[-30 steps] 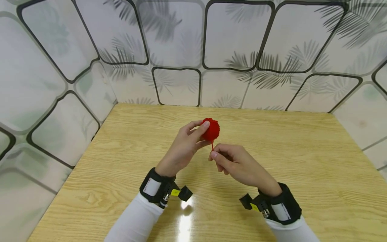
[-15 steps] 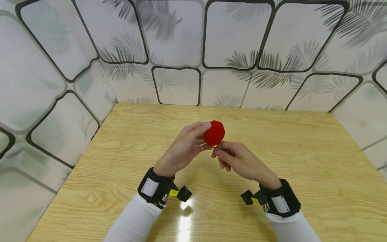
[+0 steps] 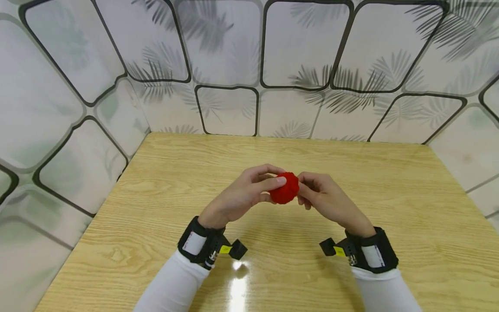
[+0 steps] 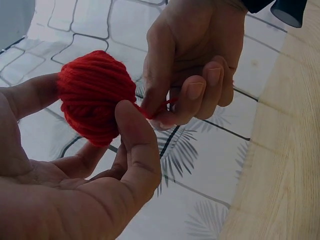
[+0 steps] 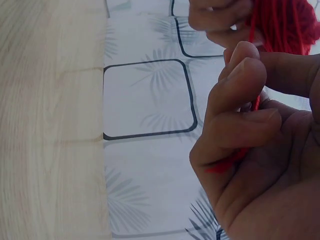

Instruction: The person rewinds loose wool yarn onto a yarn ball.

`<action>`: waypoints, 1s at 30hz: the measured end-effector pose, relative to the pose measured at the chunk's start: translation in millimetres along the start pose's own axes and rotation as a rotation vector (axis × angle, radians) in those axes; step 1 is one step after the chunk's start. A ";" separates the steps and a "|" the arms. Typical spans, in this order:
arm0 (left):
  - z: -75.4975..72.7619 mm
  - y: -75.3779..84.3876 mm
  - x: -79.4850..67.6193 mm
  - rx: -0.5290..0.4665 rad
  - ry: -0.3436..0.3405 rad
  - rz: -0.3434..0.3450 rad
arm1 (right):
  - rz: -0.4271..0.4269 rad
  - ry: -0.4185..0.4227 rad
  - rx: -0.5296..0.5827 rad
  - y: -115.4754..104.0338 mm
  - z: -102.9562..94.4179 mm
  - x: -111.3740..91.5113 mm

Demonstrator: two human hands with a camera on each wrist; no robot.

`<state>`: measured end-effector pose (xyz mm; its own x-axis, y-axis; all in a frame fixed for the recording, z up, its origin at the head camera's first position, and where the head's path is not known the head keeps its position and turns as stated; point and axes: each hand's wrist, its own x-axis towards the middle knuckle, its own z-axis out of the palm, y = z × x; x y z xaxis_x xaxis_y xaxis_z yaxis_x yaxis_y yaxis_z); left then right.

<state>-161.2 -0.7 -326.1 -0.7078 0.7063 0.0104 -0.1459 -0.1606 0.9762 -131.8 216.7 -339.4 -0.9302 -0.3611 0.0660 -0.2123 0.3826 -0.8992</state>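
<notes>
A small ball of red yarn (image 3: pixel 285 190) is held up over the table by my left hand (image 3: pixel 243 193), its thumb on the near side and fingers behind. My right hand (image 3: pixel 325 195) is at the ball's right side. In the left wrist view a short strand of yarn (image 4: pixel 165 104) runs from the ball (image 4: pixel 95 95) to the right hand's thumb and index finger, which pinch it. The right wrist view shows the strand crossing the palm, with a red tail end (image 5: pixel 222 165) by the curled fingers.
The wooden table (image 3: pixel 156 182) lies under both hands. Behind it and at the left stands a pale wall covering (image 3: pixel 230 110) with dark outlines and leaf prints. Each wrist wears a black strap with a camera (image 3: pixel 238 250).
The yarn ball has come down and slightly right in the left hand and turned. The right hand has circled from below the ball up to its right side with the strand.
</notes>
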 end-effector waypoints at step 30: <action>7.5 -9.4 2.0 0.436 0.151 -0.005 | -0.186 0.391 -0.195 -16.8 1.2 -7.6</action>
<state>-156.0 7.3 -333.7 -0.8053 0.5929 0.0057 0.1321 0.1700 0.9765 -120.9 212.0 -325.3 -0.9059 -0.1057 0.4100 -0.4037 0.5081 -0.7609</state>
